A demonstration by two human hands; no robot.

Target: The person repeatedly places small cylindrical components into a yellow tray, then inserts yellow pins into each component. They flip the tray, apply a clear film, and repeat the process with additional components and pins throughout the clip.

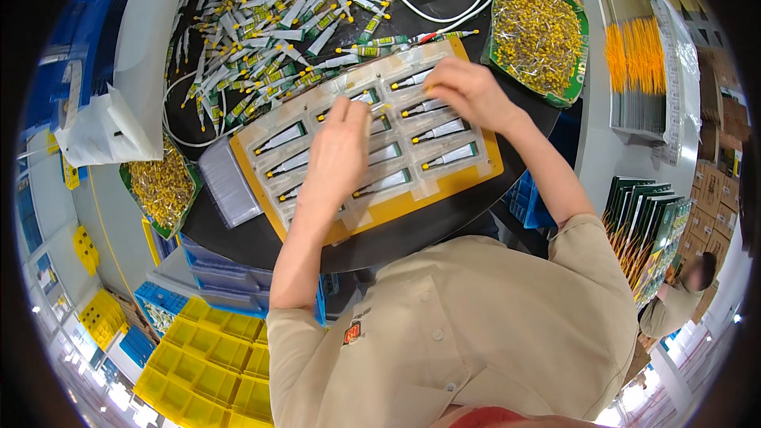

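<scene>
A yellow-edged tray [396,222] lies tilted on the round black table, with small white-and-green tubes [448,157] with yellow caps set in its pockets. My left hand [341,147] is over the tray's middle, fingers pressed together near a tube in the back row; what they hold is hidden. At the back right, my right hand [473,93] pinches beside the tubes there. A bit of yellow shows at its fingertips, too small to name. My left hand and forearm cover part of the left and middle tubes.
Loose tubes [273,36] pile up behind the tray, with a white cable [485,0] beside them. Green-sided boxes of small yellow-headed pieces stand right [535,32] and left [162,186]. Clear plastic sheets [226,182] touch the tray's left side. Yellow bins [206,357] stand below left.
</scene>
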